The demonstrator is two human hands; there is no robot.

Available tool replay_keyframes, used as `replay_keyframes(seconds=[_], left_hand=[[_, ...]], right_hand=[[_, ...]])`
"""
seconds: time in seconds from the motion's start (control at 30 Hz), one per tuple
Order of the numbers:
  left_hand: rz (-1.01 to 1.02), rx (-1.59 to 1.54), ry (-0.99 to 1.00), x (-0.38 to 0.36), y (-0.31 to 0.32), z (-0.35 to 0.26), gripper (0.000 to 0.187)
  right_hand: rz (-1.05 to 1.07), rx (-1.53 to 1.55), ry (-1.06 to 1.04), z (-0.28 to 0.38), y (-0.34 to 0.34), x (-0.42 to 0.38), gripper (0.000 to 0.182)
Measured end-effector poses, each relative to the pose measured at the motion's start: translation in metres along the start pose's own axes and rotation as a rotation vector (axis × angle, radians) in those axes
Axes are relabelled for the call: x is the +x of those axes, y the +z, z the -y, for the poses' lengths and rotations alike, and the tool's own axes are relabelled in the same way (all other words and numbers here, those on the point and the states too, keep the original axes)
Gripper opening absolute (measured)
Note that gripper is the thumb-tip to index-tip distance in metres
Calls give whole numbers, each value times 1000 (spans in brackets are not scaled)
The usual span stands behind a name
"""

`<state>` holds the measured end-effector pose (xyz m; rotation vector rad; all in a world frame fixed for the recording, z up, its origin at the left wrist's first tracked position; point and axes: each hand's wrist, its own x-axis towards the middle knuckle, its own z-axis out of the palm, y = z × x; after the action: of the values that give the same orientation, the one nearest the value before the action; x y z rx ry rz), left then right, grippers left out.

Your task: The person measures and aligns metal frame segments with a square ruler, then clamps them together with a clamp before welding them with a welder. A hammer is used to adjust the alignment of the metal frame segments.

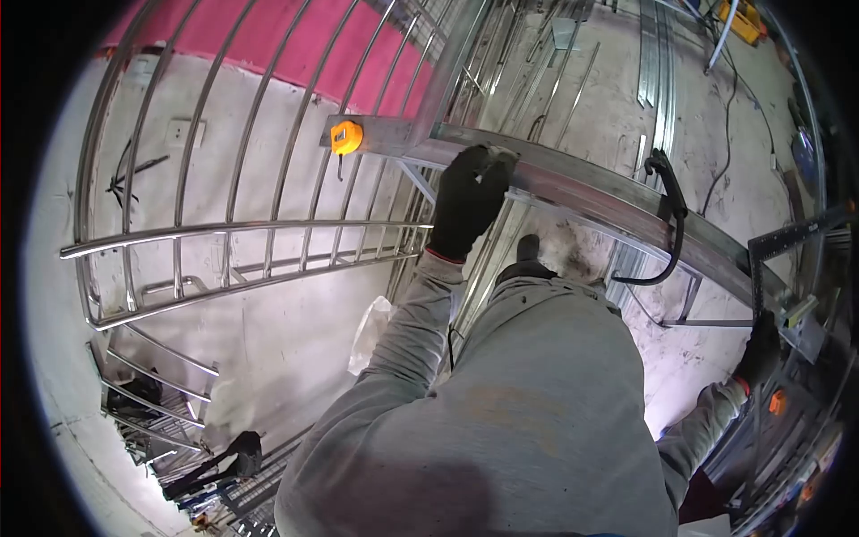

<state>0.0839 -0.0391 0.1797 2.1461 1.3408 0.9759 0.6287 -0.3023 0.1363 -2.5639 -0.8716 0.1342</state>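
My left hand [467, 201], in a black glove, is closed at the near edge of a long grey metal beam [591, 176]; what its fingers pinch, a small pale shape, I cannot make out. At the far right my right hand [761, 353], also gloved, is wrapped round the lower end of a black carpenter's square [787, 237]. The square stands up against the beam's right end. An orange tape measure [346, 137] rests on the beam's left end. Between my hands, a curved black piece [676, 215] hangs over the beam.
A shiny barred metal frame [242, 228] stands to the left, before a white and pink wall [268, 40]. Long metal profiles [662, 72] lie on the floor beyond the beam. A yellow tool [743, 20] sits at the top right. Metal racks [152, 403] are at the lower left.
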Motion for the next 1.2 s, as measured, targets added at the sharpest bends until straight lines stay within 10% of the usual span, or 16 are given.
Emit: replay_keyframes(seconds=[0.3,0.47,0.5,0.63,0.87,1.0,1.03,1.07,1.1,1.2], left_hand=[[-33,-125,-195,-51,1,39,19],[-72,-95,-155,-51,-9,65,17],[-62,-51,-150,-52,-6,79,20],[-27,-6,94,-10,-20,47,24],[132,-416,147,35,7,-12,28],[221,-292,342,43,34,-81,31],[223,-301,310,38,43,-97,33],[237,-305,340,37,53,-111,33],[275,-279,378,35,64,-126,33],[383,-177,479,24,94,-171,32]], right_hand=[[-91,-186,-84,-26,14,3,44],[-147,-560,-680,-76,25,18,34],[-65,-25,-331,-33,21,1,35],[-560,-210,-272,18,16,-27,40],[-691,-185,-47,75,-2,-152,40],[-327,-26,476,-5,75,-266,36],[117,92,731,-48,105,-296,38],[432,-200,400,-113,172,-345,38],[47,188,261,-154,240,-417,37],[530,148,187,-123,241,-470,33]])
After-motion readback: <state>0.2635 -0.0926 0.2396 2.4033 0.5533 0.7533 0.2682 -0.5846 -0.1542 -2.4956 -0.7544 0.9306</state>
